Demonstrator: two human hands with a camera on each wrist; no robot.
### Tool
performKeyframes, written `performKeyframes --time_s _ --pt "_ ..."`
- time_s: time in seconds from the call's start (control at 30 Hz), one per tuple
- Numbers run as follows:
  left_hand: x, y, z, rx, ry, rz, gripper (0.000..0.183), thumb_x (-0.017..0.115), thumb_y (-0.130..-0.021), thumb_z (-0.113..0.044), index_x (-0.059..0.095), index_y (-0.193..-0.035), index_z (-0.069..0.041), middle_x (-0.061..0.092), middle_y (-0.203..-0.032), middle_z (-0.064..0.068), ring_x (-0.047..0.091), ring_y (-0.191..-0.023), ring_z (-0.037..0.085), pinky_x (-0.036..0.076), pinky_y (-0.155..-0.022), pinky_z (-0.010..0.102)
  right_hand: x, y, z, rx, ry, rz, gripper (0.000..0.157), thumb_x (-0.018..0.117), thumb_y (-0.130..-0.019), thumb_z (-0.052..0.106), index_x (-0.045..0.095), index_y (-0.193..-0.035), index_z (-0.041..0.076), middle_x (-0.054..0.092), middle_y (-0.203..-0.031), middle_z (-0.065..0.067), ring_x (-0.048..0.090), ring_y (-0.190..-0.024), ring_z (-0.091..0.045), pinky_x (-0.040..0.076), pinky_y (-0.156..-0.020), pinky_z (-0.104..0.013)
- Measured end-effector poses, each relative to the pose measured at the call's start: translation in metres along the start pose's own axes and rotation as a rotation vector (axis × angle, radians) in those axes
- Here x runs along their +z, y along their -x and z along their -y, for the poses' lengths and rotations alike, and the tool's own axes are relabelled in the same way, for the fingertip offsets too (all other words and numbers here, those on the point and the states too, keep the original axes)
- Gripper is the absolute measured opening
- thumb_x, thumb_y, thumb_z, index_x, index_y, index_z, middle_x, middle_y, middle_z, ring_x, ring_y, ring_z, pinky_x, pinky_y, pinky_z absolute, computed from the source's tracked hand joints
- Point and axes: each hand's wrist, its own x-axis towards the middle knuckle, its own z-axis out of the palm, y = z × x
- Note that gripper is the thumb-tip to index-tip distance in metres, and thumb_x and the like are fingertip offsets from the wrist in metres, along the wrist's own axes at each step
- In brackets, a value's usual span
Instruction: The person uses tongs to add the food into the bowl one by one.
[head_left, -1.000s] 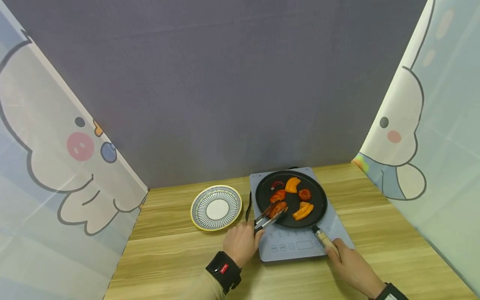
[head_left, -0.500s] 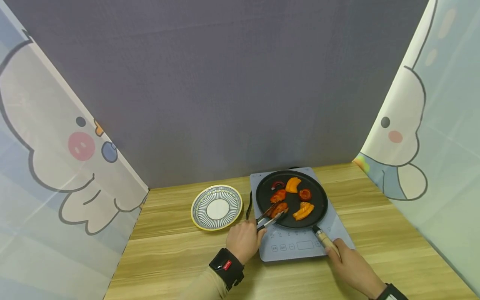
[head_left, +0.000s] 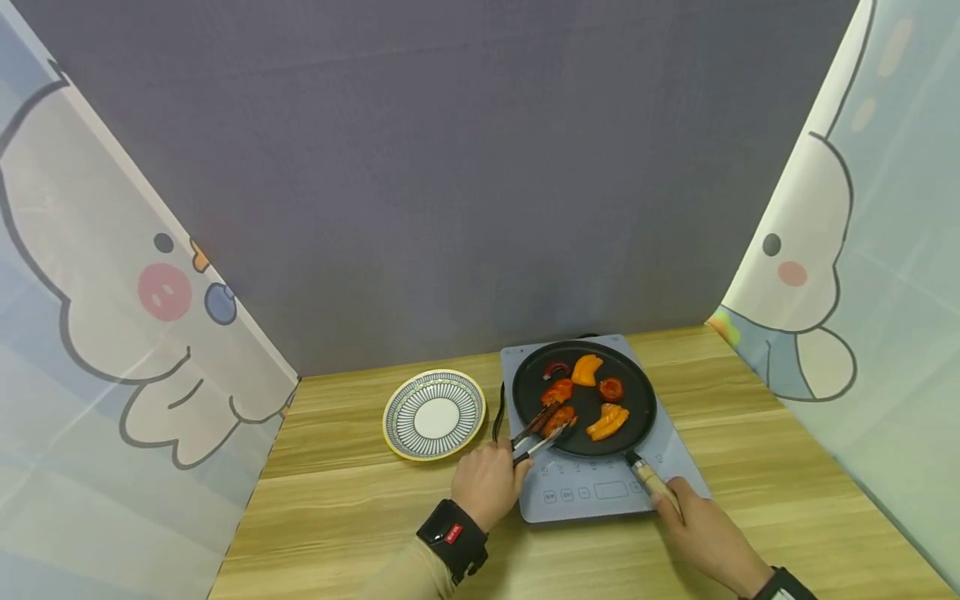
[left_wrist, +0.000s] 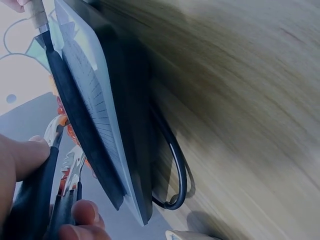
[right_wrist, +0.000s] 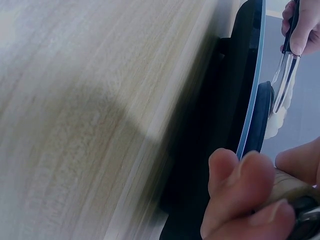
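Note:
My left hand (head_left: 486,485) grips a pair of tongs (head_left: 542,444) with black handles and metal arms. The tongs' tips lie around a browned, reddish piece of food (head_left: 559,419), perhaps a chicken wing, at the near left of a black frying pan (head_left: 577,442). Around the wooden handle (head_left: 654,481) of that pan my right hand (head_left: 705,531) is curled; the right wrist view shows its fingers and thumb (right_wrist: 300,162) about the handle. Also in the pan are a second reddish piece (head_left: 557,392), orange pepper pieces (head_left: 607,422), a round red piece (head_left: 611,389) and a dark red curved piece (head_left: 555,368).
Under the pan is a grey induction cooker (head_left: 577,504), its black cord (head_left: 498,412) at the left. A striped plate (head_left: 437,418) with a yellow rim sits left of it on the wooden table (head_left: 337,500). A grey backdrop (head_left: 450,208) and printed side panels enclose the table.
My left hand has shifted slightly to the right with the tongs, which stay at the same piece of food. The right hand and the pan show hardly any movement.

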Motion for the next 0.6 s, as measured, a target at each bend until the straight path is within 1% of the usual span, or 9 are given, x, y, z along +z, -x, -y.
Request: performKeyframes --time_s 0.37,0.6 --pt "0.0010 -0.0019 -0.0027 0.003 0.000 0.007 0.044 0.061 -0.079 -0.051 0.057 -0.075 -0.008 0.055 -0.059 0.004 0.052 -0.048 0.020 0.036 -0.039 0.034 0.0006 -0.0005 0.0000 0.003 -0.006 -0.002 0.033 0.044 -0.094 0.037 0.048 -0.097 0.005 0.040 -0.058 0.001 0.036 -0.043 -0.008 0.030 -0.038 -0.024" --pt "0.0035 -0.0007 -0.0024 0.004 -0.006 -0.018 0.047 0.061 -0.077 -0.053 0.058 -0.078 -0.007 0.055 -0.060 0.004 0.052 -0.049 0.020 0.036 -0.040 0.033 0.0001 -0.0001 0.0008 -0.001 -0.005 0.000 0.032 0.044 -0.094 0.037 0.047 -0.097 0.005 0.039 -0.057 0.001 0.035 -0.042 -0.008 0.030 -0.037 -0.024"
